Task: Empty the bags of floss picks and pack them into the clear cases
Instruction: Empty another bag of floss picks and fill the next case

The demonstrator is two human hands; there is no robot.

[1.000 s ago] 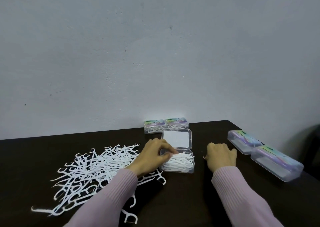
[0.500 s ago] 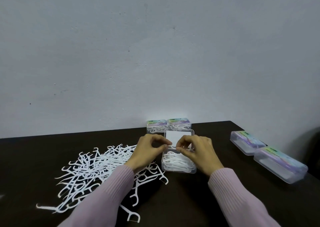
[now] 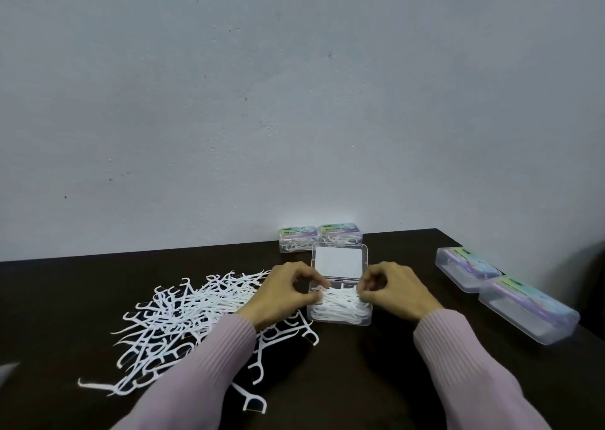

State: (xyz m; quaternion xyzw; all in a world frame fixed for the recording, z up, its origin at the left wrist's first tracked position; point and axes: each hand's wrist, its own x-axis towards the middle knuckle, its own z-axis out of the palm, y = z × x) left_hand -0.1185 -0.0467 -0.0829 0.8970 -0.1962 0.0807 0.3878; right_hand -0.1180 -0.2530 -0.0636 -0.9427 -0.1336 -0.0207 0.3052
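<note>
**Both hands on the picks in the open case**

Nearest us, two pink ribbed sleeves [image 3: 209, 361] reach forward over the dark bench [image 3: 360, 380]. Our left hand [image 3: 281, 295] and right hand [image 3: 393, 293] sit at either side of the open clear case [image 3: 340, 318], wrists low, fingers curled inward. Each hand pinches an end of the bundle of white floss picks [image 3: 340, 303] between thumb and fingertips, so the bundle lies across the case's tray, heaped above its rim. The case's hinged lid [image 3: 339, 262] is folded back beyond the tray, showing a pale, flat inner face.

To the left, a loose pile of floss picks [image 3: 183, 318] sprawls over the bench, tangled, with a few strays near our left sleeve; each is thin and white with a forked head and a pointed tail.

Off to the right lie two closed clear cases [image 3: 527, 308], end to end, with coloured labels. Farthest back, just beyond the lid and against the wall [image 3: 294, 102], two more closed labelled cases [image 3: 320, 238] stand side by side, white picks visible inside.
</note>
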